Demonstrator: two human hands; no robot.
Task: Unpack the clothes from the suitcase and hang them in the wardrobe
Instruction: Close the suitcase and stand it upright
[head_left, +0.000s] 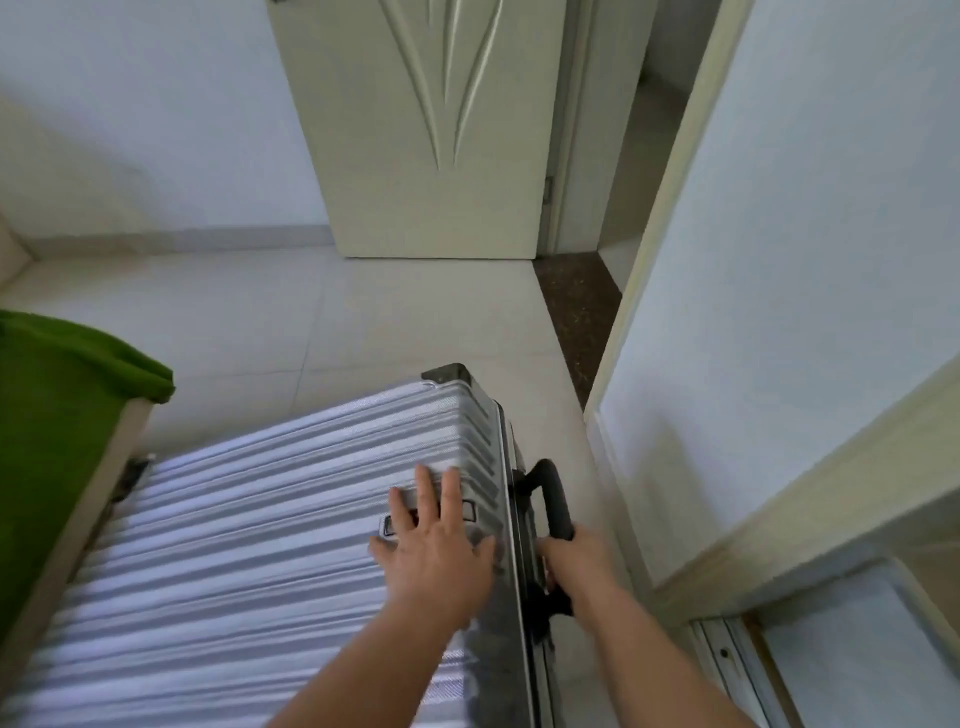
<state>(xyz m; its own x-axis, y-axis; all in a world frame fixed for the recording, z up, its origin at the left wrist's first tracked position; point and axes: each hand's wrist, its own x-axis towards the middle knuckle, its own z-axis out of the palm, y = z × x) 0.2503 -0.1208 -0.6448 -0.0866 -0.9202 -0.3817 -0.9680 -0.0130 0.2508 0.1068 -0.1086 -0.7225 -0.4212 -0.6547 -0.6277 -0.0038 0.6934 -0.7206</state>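
A silver ribbed hard-shell suitcase (249, 545) lies closed and tilted on the tiled floor, filling the lower middle of the view. My left hand (434, 545) rests flat on its top shell near the right edge, fingers spread. My right hand (576, 564) grips the black side handle (553, 493) on the suitcase's right side. No clothes are visible. The wardrobe (810, 291) stands on the right, its white sliding door closed in a cream frame.
A bed with a green cover (57, 415) and a pale wooden frame borders the suitcase on the left. A cream room door (431, 135) stands open ahead, with a dark threshold strip (576, 306) beside it. Pale floor tiles (363, 312) lie between.
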